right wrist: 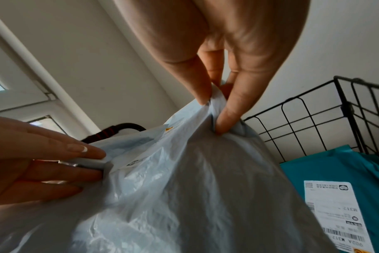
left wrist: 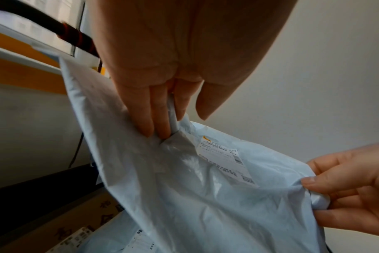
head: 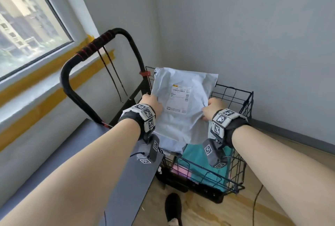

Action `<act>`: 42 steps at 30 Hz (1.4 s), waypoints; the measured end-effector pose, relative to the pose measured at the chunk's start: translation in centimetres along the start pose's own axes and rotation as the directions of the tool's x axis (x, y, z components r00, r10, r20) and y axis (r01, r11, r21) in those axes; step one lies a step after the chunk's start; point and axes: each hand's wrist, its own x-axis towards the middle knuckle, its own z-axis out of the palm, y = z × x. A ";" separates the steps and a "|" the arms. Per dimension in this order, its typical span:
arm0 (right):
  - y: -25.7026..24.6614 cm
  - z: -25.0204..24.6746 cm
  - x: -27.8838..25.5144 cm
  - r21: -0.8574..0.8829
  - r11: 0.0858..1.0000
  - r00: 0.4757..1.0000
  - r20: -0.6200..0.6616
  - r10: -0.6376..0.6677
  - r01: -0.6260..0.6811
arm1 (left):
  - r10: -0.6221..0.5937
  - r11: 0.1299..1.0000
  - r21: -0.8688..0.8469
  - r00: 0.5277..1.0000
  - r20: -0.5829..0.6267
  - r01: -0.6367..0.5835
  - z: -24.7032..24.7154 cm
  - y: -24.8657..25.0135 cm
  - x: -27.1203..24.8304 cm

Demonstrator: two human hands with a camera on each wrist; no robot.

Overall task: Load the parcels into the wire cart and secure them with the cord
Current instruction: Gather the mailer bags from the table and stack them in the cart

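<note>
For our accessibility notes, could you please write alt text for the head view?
Both hands, left hand and right hand, pinch a pale grey parcel over a black wire cart already holding a teal parcel.

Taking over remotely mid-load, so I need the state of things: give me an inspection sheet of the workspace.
Surface: wood floor; grey bench beside the cart.
Job's things: grey mailer held over the wire cart; teal parcel and pink parcel already inside; cord hangs from the cart handle, unused.
Clutter: nothing seen.
Grippers: left hand and right hand each pinch a side edge of the mailer.
Cables: thin black cable trails on the floor.
Surroundings: window, grey walls.
</note>
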 end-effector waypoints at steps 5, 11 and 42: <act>-1.6 3.4 5.0 -0.037 0.993 0.992 0.063 0.111 -0.109 | 0.058 0.992 0.105 0.994 0.096 -0.068 0.8 -2.0 8.0; -0.1 8.3 9.0 -0.120 0.965 0.957 0.148 0.248 -0.232 | 0.066 0.983 0.143 0.952 0.298 -0.113 4.2 -3.5 14.1; 6.2 24.4 19.1 -0.516 0.848 0.878 0.455 0.150 0.123 | -0.022 0.930 0.283 0.733 0.679 -0.234 21.4 -5.6 25.9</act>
